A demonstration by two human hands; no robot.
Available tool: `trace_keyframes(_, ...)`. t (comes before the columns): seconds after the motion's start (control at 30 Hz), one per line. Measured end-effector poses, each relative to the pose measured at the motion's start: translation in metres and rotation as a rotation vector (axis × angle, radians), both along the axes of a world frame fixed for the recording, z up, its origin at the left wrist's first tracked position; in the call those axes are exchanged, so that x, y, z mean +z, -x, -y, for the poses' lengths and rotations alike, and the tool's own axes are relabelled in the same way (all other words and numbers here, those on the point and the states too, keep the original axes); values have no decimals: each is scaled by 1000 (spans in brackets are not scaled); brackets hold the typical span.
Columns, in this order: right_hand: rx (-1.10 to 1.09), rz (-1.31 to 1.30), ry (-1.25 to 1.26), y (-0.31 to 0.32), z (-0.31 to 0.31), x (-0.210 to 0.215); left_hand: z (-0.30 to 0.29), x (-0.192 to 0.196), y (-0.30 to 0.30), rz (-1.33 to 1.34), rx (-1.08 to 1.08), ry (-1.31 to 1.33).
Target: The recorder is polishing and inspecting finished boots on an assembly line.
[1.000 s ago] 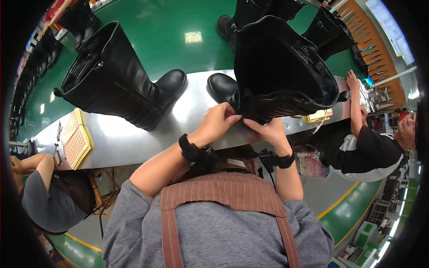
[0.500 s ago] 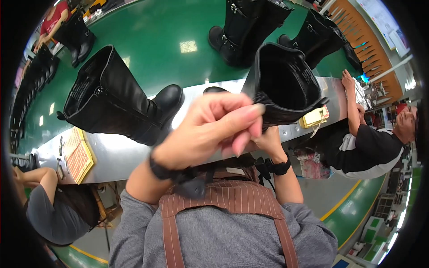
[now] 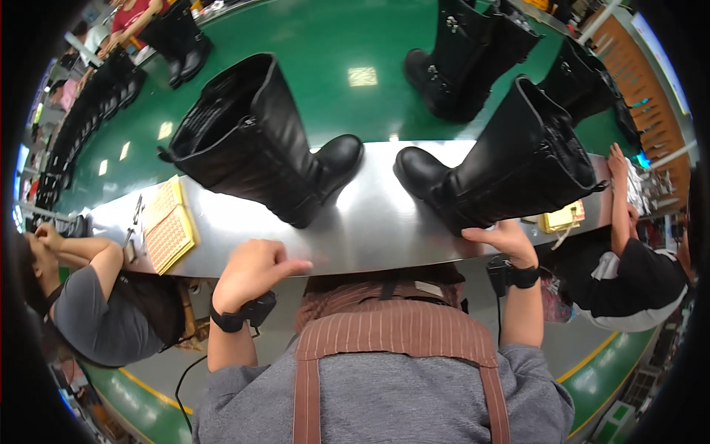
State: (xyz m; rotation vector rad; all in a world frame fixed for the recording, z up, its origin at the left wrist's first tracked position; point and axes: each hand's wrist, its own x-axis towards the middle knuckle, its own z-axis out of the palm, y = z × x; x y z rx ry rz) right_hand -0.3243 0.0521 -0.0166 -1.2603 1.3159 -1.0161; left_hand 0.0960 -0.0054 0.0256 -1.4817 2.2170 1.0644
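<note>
the right hand rests its fingers on the lower shaft of a tall black boot lying on its side on the steel bench, toe toward the middle; it touches rather than grips; the left hand is loosely curled, holding nothing, at the bench's near edge; the boot looks bulky, its shaft soft and floppy, its surface smooth; the heel and ankle seem the firmest hold.
</note>
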Motion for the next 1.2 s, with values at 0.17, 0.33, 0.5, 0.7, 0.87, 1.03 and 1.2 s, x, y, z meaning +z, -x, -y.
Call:
trace_keyframes(0.17,42,-219,49,-19,18,2,31,-36,-12,-487,439,364)
trace_keyframes(0.33,-117,83,-11,-65,26,-17,51,-64,44,-933,425,152)
trace_keyframes(0.5,-280,519,-14,-80,23,-31,30,-57,87,-1325,740,-152)
trace_keyframes(0.7,-186,839,-61,-89,19,-27,21,-51,103,-1570,878,-542)
trace_keyframes(0.87,-176,907,-48,-100,15,-25,13,-50,109,-1590,829,-506)
trace_keyframes(1.03,-149,934,-33,-102,15,-33,8,-48,109,-1605,875,-526)
trace_keyframes(1.2,-55,876,-26,-97,15,-38,9,-58,108,-1640,805,-565)
